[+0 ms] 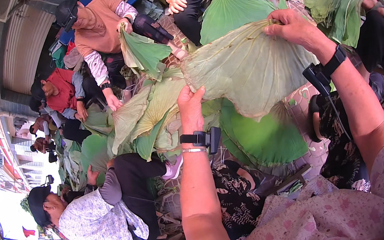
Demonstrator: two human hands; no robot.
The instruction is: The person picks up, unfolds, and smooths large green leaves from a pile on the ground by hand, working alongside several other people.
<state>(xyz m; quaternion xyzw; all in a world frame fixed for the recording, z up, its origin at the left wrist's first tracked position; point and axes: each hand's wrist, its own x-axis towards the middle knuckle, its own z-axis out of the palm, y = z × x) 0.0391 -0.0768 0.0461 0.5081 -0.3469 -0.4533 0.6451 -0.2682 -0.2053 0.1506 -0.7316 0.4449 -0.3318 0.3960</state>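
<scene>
Far left: a small red flag [29, 231] hangs by the street; any marking on it is too small to read. Nearer, a seated co-worker in a black cap and pale violet-patterned vest [98, 225] has one hand at a round green leaf [95, 150]. Above, a co-worker in a brown vest [99, 26] holds a folded green leaf [141, 52], the other hand at a heap of overlapping yellow-green leaves [150, 111]. The hands of the small figures farther back are hard to make out.

Centre: the left hand [191, 106], with a black box-shaped device [202, 139] and a silver-coloured bracelet [194, 150] at the wrist, has its grip closed on the lower left margin of a broad, pale grey-green, brown-edged leaf [249, 68]; thumb uppermost, the other fingers partly hidden. The leaf is spread between both hands, above bright green leaves [265, 141] whose upper part it covers. It also overlaps the lower part of a large green leaf [235, 10].

Right of centre: the right hand [295, 28] pinches the upper margin, thumb in front, fingertips out of sight behind.

Far right: a crumpled dull-green leaf [339, 16] is held by a co-worker's hand [368, 2]; that co-worker's body is cut off by the dark rim.
</scene>
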